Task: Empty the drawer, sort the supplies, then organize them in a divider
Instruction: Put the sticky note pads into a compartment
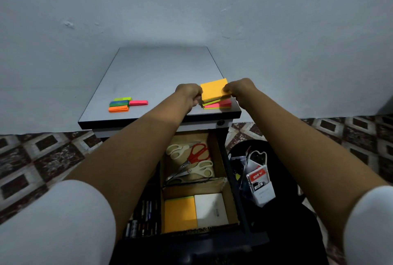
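The stack of sticky-note pads [215, 92] sits at the near right corner of the worktop [148, 73], squarish with no marked long axis, directly between the left hand [190, 93], pinching its left edge, and the right hand [237, 89], pinching its right edge, both equally near.

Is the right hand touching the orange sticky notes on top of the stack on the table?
Touching. In the head view the right hand pinches the orange pad at its right edge.
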Demonstrator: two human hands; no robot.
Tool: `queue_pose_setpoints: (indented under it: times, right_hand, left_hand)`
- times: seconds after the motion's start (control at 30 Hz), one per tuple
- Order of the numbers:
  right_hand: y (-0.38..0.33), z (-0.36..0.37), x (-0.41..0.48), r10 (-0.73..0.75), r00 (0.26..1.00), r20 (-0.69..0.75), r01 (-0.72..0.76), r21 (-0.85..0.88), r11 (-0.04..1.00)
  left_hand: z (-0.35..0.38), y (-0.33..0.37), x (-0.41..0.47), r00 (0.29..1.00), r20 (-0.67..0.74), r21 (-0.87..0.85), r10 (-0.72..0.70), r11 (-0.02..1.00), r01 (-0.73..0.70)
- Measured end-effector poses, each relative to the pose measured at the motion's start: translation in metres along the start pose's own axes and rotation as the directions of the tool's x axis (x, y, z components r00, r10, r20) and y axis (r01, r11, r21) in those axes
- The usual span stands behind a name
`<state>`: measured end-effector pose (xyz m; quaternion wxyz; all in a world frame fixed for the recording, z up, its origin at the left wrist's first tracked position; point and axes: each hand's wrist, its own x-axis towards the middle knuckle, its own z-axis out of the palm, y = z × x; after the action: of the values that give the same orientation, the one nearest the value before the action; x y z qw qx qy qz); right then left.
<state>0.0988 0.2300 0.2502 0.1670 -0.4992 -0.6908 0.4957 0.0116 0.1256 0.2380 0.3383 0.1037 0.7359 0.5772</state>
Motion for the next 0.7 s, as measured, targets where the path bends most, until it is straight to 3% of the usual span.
queue_pose_setpoints:
  times: [0.23,0.4,0.6,0.7]
  right_hand:
    - [-0.003,0.001,-0.01,0.013,0.999,0.036,-0.022,0.275,0.961]
    - [-0.006,-0.001,-0.017,-0.004,0.999,0.037,-0.009,0.348,0.937]
    - [-0.007,-0.003,-0.04,-0.065,0.992,0.104,0.013,0.44,0.898]
    - [-0.001,-0.002,-0.064,-0.123,0.982,0.141,0.049,0.439,0.897]
  left_hand:
    - [-0.003,0.0,-0.004,1.0,-0.001,-0.062,-0.007,0.998,0.007]
    - [-0.006,0.0,-0.004,1.0,0.017,-0.112,0.014,0.994,-0.012]
    - [-0.025,-0.001,-0.02,0.965,0.262,-0.368,0.005,0.925,0.096]
    - [-0.04,-0.01,-0.035,0.955,0.287,-0.493,0.072,0.866,0.083]
